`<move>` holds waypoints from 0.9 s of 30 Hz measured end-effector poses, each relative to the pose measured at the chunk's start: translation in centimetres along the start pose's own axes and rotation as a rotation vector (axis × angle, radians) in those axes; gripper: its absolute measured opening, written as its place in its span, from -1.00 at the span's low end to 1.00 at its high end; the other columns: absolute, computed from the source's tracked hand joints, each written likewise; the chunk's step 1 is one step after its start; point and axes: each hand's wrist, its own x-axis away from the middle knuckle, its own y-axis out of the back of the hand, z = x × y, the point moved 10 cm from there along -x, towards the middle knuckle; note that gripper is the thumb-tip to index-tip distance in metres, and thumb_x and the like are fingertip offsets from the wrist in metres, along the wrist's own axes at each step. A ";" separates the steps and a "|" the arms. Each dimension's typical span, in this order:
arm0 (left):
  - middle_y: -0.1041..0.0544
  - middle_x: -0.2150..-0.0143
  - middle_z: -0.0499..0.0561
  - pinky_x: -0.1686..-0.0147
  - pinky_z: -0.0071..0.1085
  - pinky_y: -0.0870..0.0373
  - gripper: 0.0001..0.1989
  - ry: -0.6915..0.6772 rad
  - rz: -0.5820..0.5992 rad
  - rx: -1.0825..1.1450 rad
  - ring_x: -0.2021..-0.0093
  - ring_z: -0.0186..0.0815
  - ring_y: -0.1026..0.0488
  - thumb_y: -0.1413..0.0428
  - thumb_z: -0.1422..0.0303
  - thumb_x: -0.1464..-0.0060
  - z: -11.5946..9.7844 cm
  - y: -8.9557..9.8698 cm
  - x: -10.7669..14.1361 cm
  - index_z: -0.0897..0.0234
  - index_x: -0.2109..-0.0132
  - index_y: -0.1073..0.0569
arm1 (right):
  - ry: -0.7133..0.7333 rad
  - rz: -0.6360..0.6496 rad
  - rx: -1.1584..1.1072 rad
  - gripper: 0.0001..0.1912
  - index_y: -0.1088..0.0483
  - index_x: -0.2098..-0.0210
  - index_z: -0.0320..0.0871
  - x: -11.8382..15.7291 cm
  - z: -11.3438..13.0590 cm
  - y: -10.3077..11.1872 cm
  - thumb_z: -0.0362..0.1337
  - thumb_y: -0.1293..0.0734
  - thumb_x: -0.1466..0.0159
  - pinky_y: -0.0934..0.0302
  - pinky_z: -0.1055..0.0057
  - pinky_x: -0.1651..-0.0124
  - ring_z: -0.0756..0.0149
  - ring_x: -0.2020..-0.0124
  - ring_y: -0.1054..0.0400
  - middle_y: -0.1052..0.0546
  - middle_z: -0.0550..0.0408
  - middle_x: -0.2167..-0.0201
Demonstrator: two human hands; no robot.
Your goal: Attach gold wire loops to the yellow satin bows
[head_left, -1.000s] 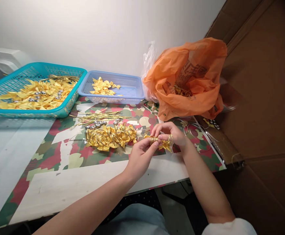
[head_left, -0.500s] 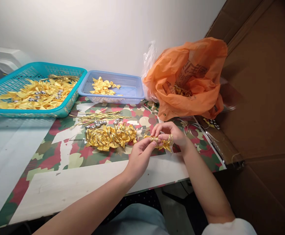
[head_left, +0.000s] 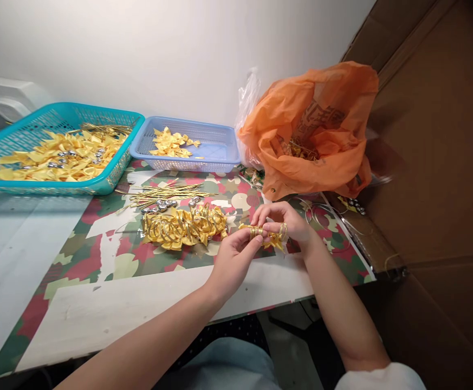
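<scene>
Between both hands is a yellow ribbon bow with gold wire coiled round it (head_left: 256, 232). My left hand (head_left: 236, 260) is closed, its thumb and fingertips pinching the coil from the left. From the other side my right hand (head_left: 289, 223) grips the same piece, fingers bent; gold loops show by its lower fingers, and the yellow ribbon partly hides beneath them. Just left of my hands lies a pile of yellow bows with coiled gold wire (head_left: 183, 227). Behind that pile are straight gold wire ties (head_left: 171, 194) and small silver beads (head_left: 159, 207).
A turquoise basket (head_left: 110, 176) of yellow bows, silver beads and gold ties stands at the left. Beside it is a blue basket (head_left: 220, 151) with fewer bows. An open orange plastic bag (head_left: 317, 162) stands behind my right hand. Cardboard (head_left: 435, 189) walls the right side.
My left thumb has shifted slightly on the coil, showing more of the gold wire. Otherwise both hands and the things on the table stay in place.
</scene>
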 end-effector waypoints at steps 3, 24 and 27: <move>-0.61 0.22 0.08 0.10 -0.34 -0.40 -0.81 -0.008 0.014 0.005 0.15 -0.20 -0.51 -0.22 0.29 -0.05 0.2 -0.1 0.0 0.31 0.22 -0.57 | -0.009 -0.012 0.019 -0.88 -0.52 0.42 -0.15 0.0 -0.1 0.0 -0.23 -0.47 -0.11 -0.29 0.35 0.16 0.32 0.27 -0.42 -0.55 0.08 0.36; -0.45 0.38 -0.05 0.31 -0.41 -0.34 -0.77 0.020 -0.025 -0.013 0.34 -0.34 -0.39 -0.27 0.26 0.05 0.5 0.4 -0.1 0.28 0.36 -0.40 | 0.012 -0.017 1.002 -0.74 -0.46 0.32 -0.11 -1.2 6.9 -3.3 -0.54 -0.34 -0.04 -0.18 0.29 0.08 0.25 0.18 -0.38 -0.58 0.15 0.29; -0.42 0.44 -0.07 0.33 -0.45 -0.29 -0.75 0.025 0.017 -0.032 0.37 -0.37 -0.34 -0.30 0.26 0.08 0.5 -0.1 0.1 0.29 0.44 -0.41 | -0.079 0.106 0.886 -0.67 -0.47 0.22 -0.11 -1.1 7.1 -2.1 -0.48 -0.41 -0.01 -0.25 0.35 0.11 0.28 0.16 -0.41 -0.58 0.13 0.21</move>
